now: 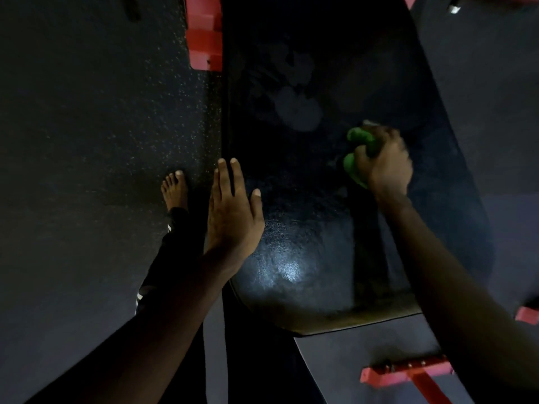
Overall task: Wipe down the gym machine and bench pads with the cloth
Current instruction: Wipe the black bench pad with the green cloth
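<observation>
From the head camera, a black bench pad (306, 228) runs up the middle. The right hand (385, 161) is closed around a bunched green cloth (354, 158), pressed on the pad near its right edge. The left hand (233, 211) lies flat with fingers spread wide on the pad's left edge. A bare foot (175, 189) stands on the speckled floor (102, 112) just beside it. Red frame parts (204, 33) show at the pad's top left.
</observation>
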`<state>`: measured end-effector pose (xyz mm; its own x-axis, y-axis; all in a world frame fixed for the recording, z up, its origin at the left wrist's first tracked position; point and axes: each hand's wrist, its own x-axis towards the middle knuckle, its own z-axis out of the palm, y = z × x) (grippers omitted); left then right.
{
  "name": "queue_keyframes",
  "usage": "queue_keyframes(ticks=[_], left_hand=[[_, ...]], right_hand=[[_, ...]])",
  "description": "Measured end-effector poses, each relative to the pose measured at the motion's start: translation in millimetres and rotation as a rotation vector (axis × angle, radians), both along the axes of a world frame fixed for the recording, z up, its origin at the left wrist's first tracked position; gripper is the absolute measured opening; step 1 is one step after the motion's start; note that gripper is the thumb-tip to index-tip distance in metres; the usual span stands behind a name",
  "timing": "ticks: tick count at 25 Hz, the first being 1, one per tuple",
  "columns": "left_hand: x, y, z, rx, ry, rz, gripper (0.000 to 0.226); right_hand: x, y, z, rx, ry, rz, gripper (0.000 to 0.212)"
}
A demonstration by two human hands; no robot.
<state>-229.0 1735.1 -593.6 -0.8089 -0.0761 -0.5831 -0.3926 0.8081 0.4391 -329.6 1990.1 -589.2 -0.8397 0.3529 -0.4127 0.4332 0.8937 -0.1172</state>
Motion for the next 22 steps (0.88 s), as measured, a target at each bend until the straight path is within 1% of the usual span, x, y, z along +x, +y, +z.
queue_keyframes(ticks=[2,3,5,7,9,11,12,14,17,19,21,22], left_hand=[[-1.3,-0.5,-0.7,-0.003,0.003,-0.007,0.069],[-1.8,-0.1,-0.6,-0.006,0.001,-0.005,0.069],[-2.1,0.6,0.1,-0.011,-0.002,-0.003,0.070],[-2.5,1.3,-1.4,-0.009,0.003,-0.002,0.070],[-1.8,-0.3,-2.8,-0.018,0.008,-0.001,0.070],[-2.4,0.7,-2.2,-0.020,0.011,0.002,0.069],[-2.8,2.0,-1.0,-0.014,0.005,0.006,0.069],[-3.4,2.3,0.2,-0.009,-0.003,0.017,0.070],[-5.0,1.2,2.5,-0.016,0.015,0.021,0.071],[-4.9,0.5,6.0,-0.033,0.051,0.013,0.070],[-5.4,1.5,10.1,-0.046,0.093,0.007,0.069],[-5.2,2.3,10.3,-0.050,0.105,0.006,0.069]], right_hand=[[-20.2,15.6,-9.3,0.084,0.015,-0.171,0.047],[-24.9,10.8,-11.2,0.111,0.015,-0.211,0.047],[-22.6,-19.2,-7.0,0.096,-0.006,-0.203,0.050],[-6.5,-63.5,-1.2,0.022,-0.034,-0.085,0.049],[19.3,-106.1,7.6,-0.073,-0.059,0.116,0.046],[33.1,-111.4,12.4,-0.184,-0.071,0.255,0.044],[29.1,-95.5,12.9,-0.205,-0.082,0.273,0.044],[13.5,-44.1,7.7,-0.142,-0.083,0.210,0.047],[-7.1,27.0,6.5,0.029,-0.024,-0.095,0.049],[-8.5,29.0,4.8,0.091,0.003,-0.236,0.051],[-9.1,-3.0,4.7,0.067,0.013,-0.246,0.053],[-9.1,-25.5,4.5,0.028,0.004,-0.205,0.052]])
